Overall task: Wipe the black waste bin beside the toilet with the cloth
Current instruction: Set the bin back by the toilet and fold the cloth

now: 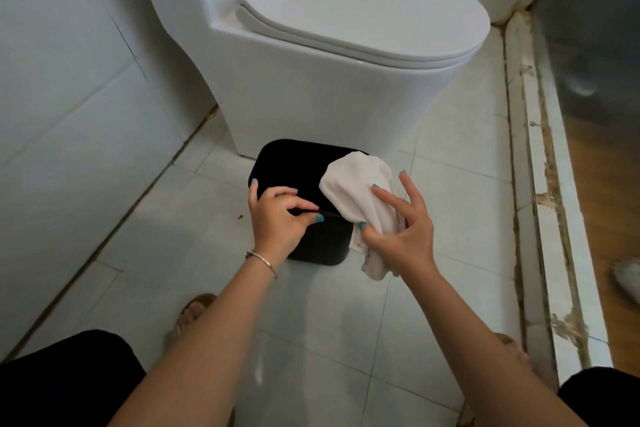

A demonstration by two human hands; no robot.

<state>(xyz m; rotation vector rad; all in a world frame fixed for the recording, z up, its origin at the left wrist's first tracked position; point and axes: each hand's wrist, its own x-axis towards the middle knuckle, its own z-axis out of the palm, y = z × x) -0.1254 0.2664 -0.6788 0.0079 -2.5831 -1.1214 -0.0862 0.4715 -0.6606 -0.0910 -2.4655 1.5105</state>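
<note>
Wiping step: left hand (277, 215) grips bin (294, 166) lid edge, right hand (398, 229) pinches cloth (356, 184) on lid; next, rub w/ pressure across top.

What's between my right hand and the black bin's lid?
The white cloth: the right hand holds it against the black bin lid, seen in the head view.

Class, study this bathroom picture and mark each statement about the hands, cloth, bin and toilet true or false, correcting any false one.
1. The right hand holds a white cloth. True.
2. The waste bin is white. False: it is black.
3. The left hand grips the bin. True.
4. The toilet lid is raised. False: it is closed.
5. The cloth lies on the floor. False: it rests on the bin top.
</note>
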